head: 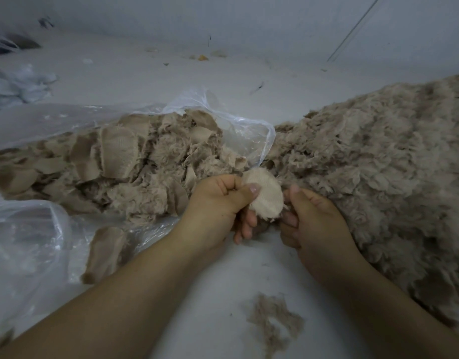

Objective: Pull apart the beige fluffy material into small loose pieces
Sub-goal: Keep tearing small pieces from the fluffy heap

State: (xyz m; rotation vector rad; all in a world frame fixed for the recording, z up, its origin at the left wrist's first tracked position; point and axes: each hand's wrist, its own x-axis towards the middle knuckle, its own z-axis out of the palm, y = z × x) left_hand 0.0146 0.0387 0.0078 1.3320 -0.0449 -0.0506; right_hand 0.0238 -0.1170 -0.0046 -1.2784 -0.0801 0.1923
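Right, your left hand (218, 200) is pinching a round beige fabric piece (266, 195), thumb pressed across its woven backing and fingers curled beneath. Your right hand (310, 216) sits just beside it at three o'clock, fingers curled in and gripping the fluffy underside of that same piece, so both hands are clamped on it, close together. At two o'clock from your hands the big pile of pulled-apart beige fluff (373, 177) spreads wide, touching your right wrist. At ten o'clock a heap of uncut fluffy fabric pieces (135, 164) lies on a clear plastic bag (29, 237), several backing-side up. One stray fabric piece (106, 252) rests at eight o'clock on the plastic. A small tuft of loose fluff (272, 320) lies at six o'clock on the pale floor (218, 281), between your forearms.
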